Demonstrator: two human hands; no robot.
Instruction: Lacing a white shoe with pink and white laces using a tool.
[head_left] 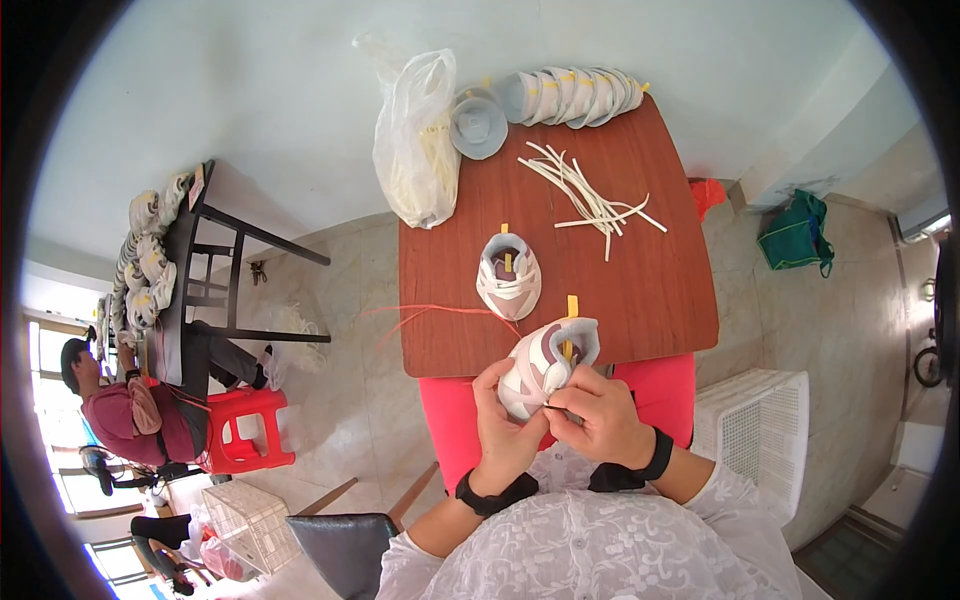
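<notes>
Over the table's near edge, my left hand (505, 440) is closed round the side of a white and pink shoe upper (528, 372) with a yellow pull tab. My right hand (603, 418) pinches a small, thin, dark tool (554, 407) against the front of that upper. Its exact kind cannot be made out, and my fingers hide part of the lacing there. Just beyond stands a second shoe upper (492, 302), laced in white. A thin red cord (440, 307) trails left from near the held upper, past the table's edge.
White laces (590, 200) lie loose on the brown table (640, 290). At its far edge are a clear plastic bag (420, 150), a grey cup-shaped piece (480, 130) and a row of nested uppers (575, 97). A white crate (755, 430) stands right; another person (130, 415) sits left.
</notes>
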